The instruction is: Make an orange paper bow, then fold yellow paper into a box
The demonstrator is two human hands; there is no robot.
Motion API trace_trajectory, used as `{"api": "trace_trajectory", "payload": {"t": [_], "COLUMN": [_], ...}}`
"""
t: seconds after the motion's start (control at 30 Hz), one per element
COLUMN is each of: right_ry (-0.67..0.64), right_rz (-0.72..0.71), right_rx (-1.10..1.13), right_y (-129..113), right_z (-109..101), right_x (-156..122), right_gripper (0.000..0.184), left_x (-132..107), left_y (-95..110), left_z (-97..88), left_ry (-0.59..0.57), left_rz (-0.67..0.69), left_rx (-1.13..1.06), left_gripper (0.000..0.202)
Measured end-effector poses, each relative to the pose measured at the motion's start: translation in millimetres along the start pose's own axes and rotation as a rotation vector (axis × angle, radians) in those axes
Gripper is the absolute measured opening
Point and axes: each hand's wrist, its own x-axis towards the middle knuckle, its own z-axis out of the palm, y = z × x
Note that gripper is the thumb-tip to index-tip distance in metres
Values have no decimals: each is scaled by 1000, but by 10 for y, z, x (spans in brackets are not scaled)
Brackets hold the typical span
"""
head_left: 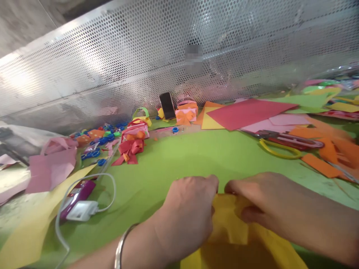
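Note:
A folded piece of yellow paper [230, 224] lies low in the view on the green work surface, its lower part in shadow. My left hand [190, 213], with a silver bangle on the wrist, is closed on the paper's left upper edge. At the upper right edge, my right hand [258, 198] pinches the same paper between thumb and fingers. Both hands are close together, and the fingertips of the left are partly hidden behind the hand.
Scissors with yellow handles [280, 149] and orange paper scraps [321, 165] lie right. Red paper sheets [249, 112] and a phone [167, 106] are at the back. Small red paper bags [133, 140] stand left of centre. A white charger [82, 210] with its cable lies left.

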Motion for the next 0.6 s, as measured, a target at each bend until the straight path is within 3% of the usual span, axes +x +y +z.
{"api": "trace_trajectory", "payload": {"t": [0.17, 0.23, 0.33, 0.43, 0.6], "right_ry": [-3, -18, -70, -18, 31], "right_rz": [74, 76, 33, -47, -32], "right_rx": [-224, -177, -44, -83, -51], "right_y": [-114, -93, 34, 131, 81], "right_z": [-87, -100, -92, -86, 11], "right_x": [70, 84, 82, 101, 202], "right_gripper": [15, 12, 12, 10, 23], "left_x": [92, 115, 111, 98, 129], "left_y": [8, 17, 73, 146, 182], "left_z": [-8, -30, -63, -90, -104], "left_ry": [-63, -86, -85, -137, -157], "left_rz": [10, -12, -15, 15, 26], "left_rx": [85, 129, 206, 259, 272], "left_gripper": [9, 5, 15, 14, 17]}}
